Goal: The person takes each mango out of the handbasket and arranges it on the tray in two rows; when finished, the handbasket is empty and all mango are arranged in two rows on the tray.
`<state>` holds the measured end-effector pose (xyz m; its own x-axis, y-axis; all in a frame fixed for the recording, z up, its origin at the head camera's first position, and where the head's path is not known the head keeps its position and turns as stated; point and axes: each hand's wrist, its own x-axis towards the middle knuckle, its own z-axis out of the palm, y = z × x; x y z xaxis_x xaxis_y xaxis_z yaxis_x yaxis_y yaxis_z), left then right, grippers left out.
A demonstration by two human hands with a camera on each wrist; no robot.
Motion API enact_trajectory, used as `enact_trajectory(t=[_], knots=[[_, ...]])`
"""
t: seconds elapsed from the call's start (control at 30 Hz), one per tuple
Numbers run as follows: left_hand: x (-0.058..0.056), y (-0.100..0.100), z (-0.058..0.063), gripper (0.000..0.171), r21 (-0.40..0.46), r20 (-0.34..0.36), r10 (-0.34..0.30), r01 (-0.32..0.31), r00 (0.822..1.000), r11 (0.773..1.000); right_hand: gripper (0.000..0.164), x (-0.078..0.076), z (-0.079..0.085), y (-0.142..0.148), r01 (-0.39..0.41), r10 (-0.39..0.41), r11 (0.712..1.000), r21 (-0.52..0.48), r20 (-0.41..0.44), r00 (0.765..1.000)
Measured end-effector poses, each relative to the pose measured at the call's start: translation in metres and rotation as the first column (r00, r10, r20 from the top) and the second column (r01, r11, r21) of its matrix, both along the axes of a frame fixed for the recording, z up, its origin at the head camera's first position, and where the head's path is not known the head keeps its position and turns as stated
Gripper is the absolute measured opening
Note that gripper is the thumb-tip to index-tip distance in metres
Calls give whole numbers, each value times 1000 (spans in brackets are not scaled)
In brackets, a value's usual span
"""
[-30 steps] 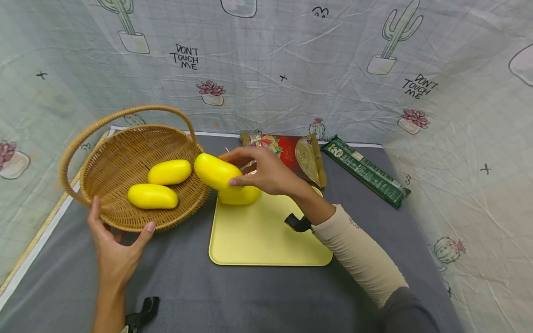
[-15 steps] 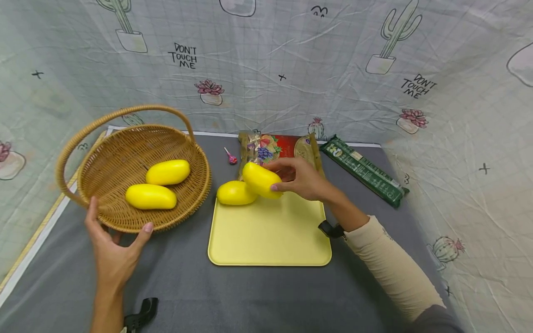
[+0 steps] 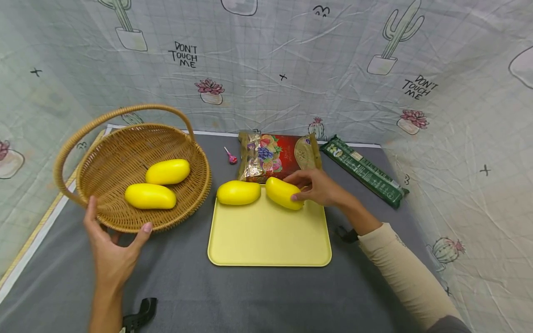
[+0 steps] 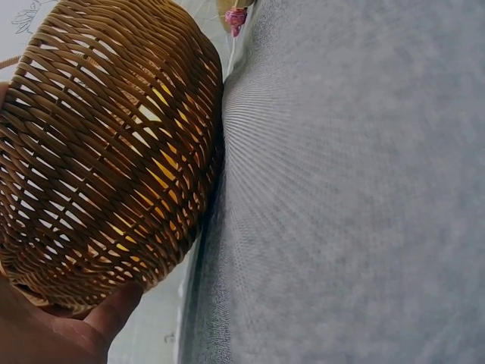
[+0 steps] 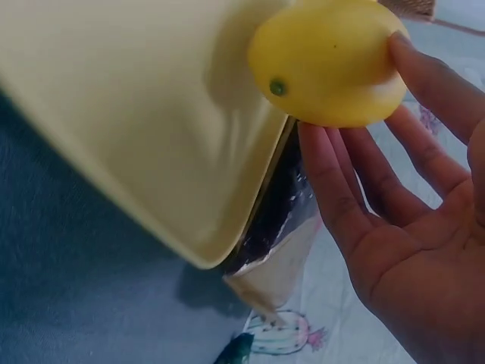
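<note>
A: ok so where are the cams?
B: Head one looks forward and down, far enough back to fit left hand (image 3: 114, 252), right hand (image 3: 319, 186) and the counter (image 3: 250, 300) around them. Left wrist's up close, rolled sideways, facing the basket (image 4: 114, 144) just beyond the left hand.
A: right wrist?
B: Also close, facing the yellow fruit (image 5: 330, 64) in the right hand. Head view shares basket and fruit.

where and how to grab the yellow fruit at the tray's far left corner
I'd grip the yellow fruit across its middle, probably from above: it lies lengthwise left to right, with the basket off its left end and the held fruit close to its right.
</note>
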<state>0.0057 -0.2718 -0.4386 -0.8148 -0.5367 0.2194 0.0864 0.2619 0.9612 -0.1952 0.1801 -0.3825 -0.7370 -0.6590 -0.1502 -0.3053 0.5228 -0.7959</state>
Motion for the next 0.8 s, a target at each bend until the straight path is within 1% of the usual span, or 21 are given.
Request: enact_trajectory(t=[0.17, 0.33, 0.43, 0.6, 0.8], knots=[[0, 0, 1, 117, -2, -13, -3, 3, 1000, 1000, 45, -6, -3, 5, -44, 44, 999, 12, 1, 999], [1, -1, 0, 117, -9, -8, -1, 1, 1000, 1000, 43, -10, 0, 7, -81, 80, 996, 36, 27, 996], [0, -1, 0, 118, -12, -5, -1, 1, 1000, 1000, 43, -12, 2, 8, -89, 88, 994, 56, 17, 996], [1, -1, 0, 118, -14, 1, -1, 1, 1000, 1000, 44, -13, 5, 7, -68, 73, 994, 91, -55, 996], [1, 0, 1, 117, -17, 14, 5, -4, 1000, 1000, 45, -11, 13, 1, -6, 15, 997, 74, -131, 991]])
